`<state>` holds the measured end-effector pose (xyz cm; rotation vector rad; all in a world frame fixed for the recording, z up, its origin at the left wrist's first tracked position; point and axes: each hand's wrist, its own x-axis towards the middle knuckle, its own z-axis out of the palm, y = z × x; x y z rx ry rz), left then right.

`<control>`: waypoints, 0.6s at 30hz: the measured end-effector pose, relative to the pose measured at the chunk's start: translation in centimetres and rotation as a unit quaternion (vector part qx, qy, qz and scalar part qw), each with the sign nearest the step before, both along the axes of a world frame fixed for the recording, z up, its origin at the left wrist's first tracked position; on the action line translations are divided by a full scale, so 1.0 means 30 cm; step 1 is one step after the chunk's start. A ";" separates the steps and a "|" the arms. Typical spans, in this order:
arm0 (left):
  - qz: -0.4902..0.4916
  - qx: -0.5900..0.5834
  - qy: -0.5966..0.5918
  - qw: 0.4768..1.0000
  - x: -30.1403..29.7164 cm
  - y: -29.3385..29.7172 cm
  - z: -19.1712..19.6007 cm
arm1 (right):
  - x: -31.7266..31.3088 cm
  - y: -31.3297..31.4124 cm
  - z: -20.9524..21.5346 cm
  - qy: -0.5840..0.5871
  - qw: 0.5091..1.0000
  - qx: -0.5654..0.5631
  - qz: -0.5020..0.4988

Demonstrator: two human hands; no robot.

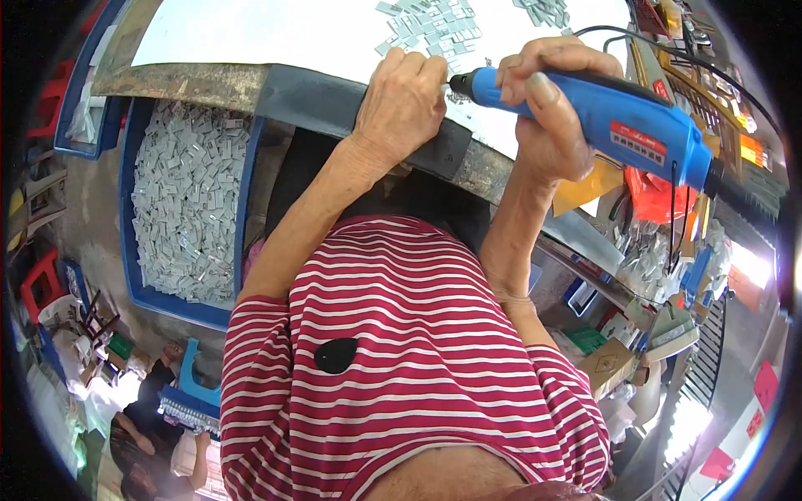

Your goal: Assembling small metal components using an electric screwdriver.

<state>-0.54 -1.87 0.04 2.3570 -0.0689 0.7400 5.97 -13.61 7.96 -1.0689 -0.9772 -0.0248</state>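
Note:
My right hand (547, 104) grips a blue corded rotary tool (622, 121), whose black tip points left toward my left hand (403, 100). My left hand is curled at the edge of the white worktable (276, 33), its fingertips pinched together right at the tool tip; whatever small part they hold is hidden. Several small grey metal pieces (434, 25) lie scattered on the table just beyond my fingers. My red and white striped shirt (401, 359) fills the lower middle of the view.
A blue crate (134, 192) full of small grey pieces stands below the table on the left. Shelves with boxes, packets and tools (668, 250) crowd the right side. Another person (159, 392) sits at the lower left near red stools (38, 284).

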 end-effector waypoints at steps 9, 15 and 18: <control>-0.015 -0.004 0.023 1.000 0.001 -0.001 0.000 | -0.028 -0.025 0.027 0.007 1.000 0.003 -0.016; 0.017 -0.024 0.035 0.999 -0.014 0.005 0.007 | -0.036 -0.023 0.024 -0.037 0.999 -0.013 0.005; 0.028 -0.096 0.015 0.995 -0.016 0.016 -0.012 | -0.054 -0.015 0.036 -0.058 0.998 -0.030 -0.006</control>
